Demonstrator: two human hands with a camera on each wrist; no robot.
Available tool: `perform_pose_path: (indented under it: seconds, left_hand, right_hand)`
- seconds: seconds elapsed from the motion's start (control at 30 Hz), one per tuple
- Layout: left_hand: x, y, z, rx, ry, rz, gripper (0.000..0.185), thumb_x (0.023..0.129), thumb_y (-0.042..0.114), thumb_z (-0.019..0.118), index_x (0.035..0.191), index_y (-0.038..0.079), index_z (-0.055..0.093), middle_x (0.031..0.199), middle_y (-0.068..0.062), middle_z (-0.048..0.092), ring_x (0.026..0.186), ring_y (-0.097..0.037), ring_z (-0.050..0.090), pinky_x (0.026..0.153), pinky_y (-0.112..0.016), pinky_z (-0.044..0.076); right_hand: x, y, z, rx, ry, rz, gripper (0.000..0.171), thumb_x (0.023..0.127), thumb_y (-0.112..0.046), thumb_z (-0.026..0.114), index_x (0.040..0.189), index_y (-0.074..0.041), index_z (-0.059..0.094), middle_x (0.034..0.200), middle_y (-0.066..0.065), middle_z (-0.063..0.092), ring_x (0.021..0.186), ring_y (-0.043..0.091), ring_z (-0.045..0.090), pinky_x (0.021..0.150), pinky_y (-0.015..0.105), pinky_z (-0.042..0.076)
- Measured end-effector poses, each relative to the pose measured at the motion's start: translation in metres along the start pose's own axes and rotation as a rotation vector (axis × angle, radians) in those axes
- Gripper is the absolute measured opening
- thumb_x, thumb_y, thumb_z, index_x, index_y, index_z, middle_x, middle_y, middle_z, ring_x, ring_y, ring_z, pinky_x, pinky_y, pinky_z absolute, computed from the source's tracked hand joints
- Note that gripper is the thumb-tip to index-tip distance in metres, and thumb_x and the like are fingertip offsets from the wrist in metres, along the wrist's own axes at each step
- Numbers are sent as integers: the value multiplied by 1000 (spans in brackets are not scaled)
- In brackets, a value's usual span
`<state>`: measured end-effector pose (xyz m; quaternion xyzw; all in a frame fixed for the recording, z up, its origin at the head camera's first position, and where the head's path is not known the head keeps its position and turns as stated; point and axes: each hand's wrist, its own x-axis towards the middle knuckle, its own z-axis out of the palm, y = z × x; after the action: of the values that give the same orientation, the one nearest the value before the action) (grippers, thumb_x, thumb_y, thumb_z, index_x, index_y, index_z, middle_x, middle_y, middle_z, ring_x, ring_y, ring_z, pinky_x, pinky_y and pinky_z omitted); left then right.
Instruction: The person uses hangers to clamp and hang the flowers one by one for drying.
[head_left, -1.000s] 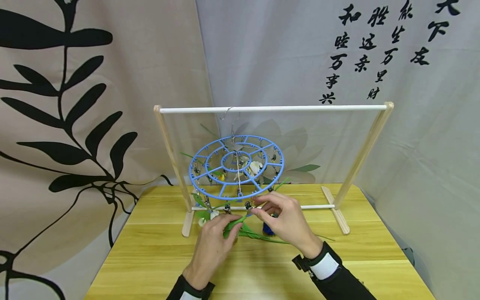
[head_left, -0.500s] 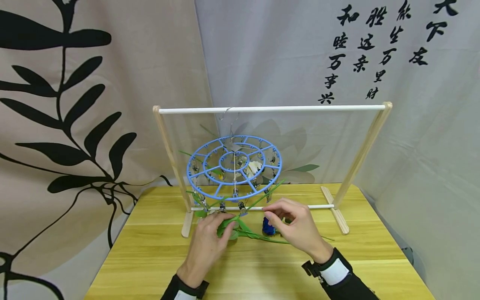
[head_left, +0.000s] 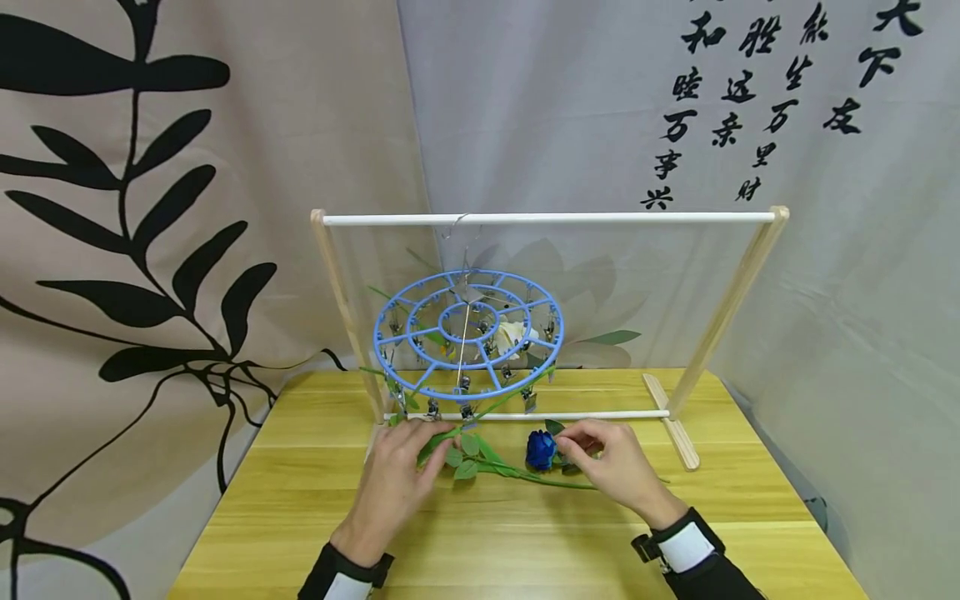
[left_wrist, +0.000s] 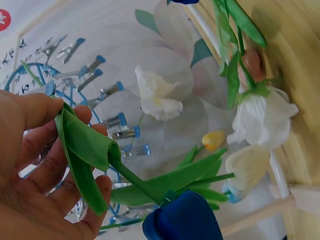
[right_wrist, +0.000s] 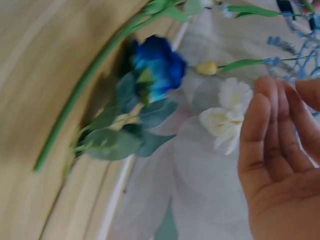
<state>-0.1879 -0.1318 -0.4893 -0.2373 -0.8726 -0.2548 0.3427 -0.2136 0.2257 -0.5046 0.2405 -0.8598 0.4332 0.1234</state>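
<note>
A folded green leaf (left_wrist: pixel 85 150) is being gripped by the left hand (head_left: pixel 393 475); the right hand (head_left: pixel 611 467), now lowered and open-fingered, is being rested beside the blue rose (head_left: pixel 539 449).

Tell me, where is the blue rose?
In the head view the blue rose lies on the table, just left of the right hand, below the round clip hanger.

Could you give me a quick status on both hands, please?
Left hand grips a folded leaf. Right hand open beside the blue rose. Hanger overhead.
</note>
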Motion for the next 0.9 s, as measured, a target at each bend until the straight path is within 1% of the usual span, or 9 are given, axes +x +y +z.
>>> perform_pose_path:
  seconds: [0.1, 0.13, 0.2, 0.33, 0.43, 0.5, 0.63, 0.73, 0.9]
  left_hand:
    - [-1, -5, -2, 1, -4, 9, 24, 98, 17, 95, 120, 15, 87, 108, -2, 89, 95, -19, 83, 84, -39, 57]
    - [-1, -7, -2, 2, -5, 13, 24, 98, 17, 95, 120, 14, 87, 108, -2, 89, 95, -19, 83, 85, -41, 58]
    - [-2, -10, -4, 2, -8, 15, 24, 98, 15, 95, 120, 15, 87, 108, -2, 88, 95, -21, 82, 88, -45, 62]
    - [-2, -17, -7, 2, -12, 7, 24, 98, 12, 94, 121, 15, 86, 108, -4, 87, 97, -25, 83, 92, -54, 66]
    - [-2, -23, -9, 6, -20, -8, 24, 99, 11, 94, 121, 15, 86, 109, -4, 86, 100, -27, 83, 93, -58, 66]
    - [-2, -26, -10, 12, -26, -15, 25, 99, 11, 94, 122, 15, 86, 110, -4, 85, 102, -27, 83, 94, -58, 65]
    - [-2, -33, -12, 29, -36, -12, 25, 99, 13, 94, 122, 15, 86, 112, -4, 85, 105, -26, 81, 97, -59, 65]
    - [-2, -38, -12, 35, -37, -7, 24, 100, 13, 93, 122, 15, 86, 113, -4, 85, 108, -29, 81, 102, -62, 65]
    - [-2, -46, -13, 40, -42, -22, 23, 101, 13, 91, 124, 15, 85, 115, -5, 85, 112, -30, 80, 104, -64, 63]
  right_hand:
    - [-3, 12, 1, -56, -21, 37, 7, 109, -14, 85, 107, -21, 88, 92, -8, 85, 76, 0, 75, 69, 24, 65]
    - [-4, 15, 2, -74, -28, 41, 8, 108, -13, 85, 106, -21, 88, 92, -9, 84, 77, 0, 74, 69, 24, 65]
    - [-5, 21, 3, -108, -51, 59, 9, 107, -11, 86, 104, -19, 88, 93, -8, 84, 78, -3, 72, 70, 23, 64]
    - [-9, 34, 6, -173, -133, 86, 7, 105, -8, 87, 105, -15, 88, 97, -6, 84, 81, -3, 71, 71, 21, 63]
    - [-14, 43, 9, -225, -202, 102, 6, 103, -7, 89, 106, -12, 89, 96, -7, 81, 82, -4, 68, 71, 21, 61]
    - [-16, 49, 12, -252, -231, 109, 7, 101, -6, 91, 104, -12, 88, 96, -7, 80, 81, -5, 66, 69, 20, 59]
    - [-20, 56, 18, -277, -251, 110, 10, 98, -4, 93, 102, -12, 88, 94, -6, 78, 79, -5, 64, 67, 21, 58]
    - [-21, 58, 23, -279, -265, 105, 10, 97, -4, 94, 100, -12, 88, 93, -5, 78, 77, -5, 63, 66, 21, 57]
    - [-23, 59, 30, -301, -304, 133, 10, 97, -6, 94, 101, -13, 88, 94, -6, 77, 78, -3, 63, 67, 22, 57]
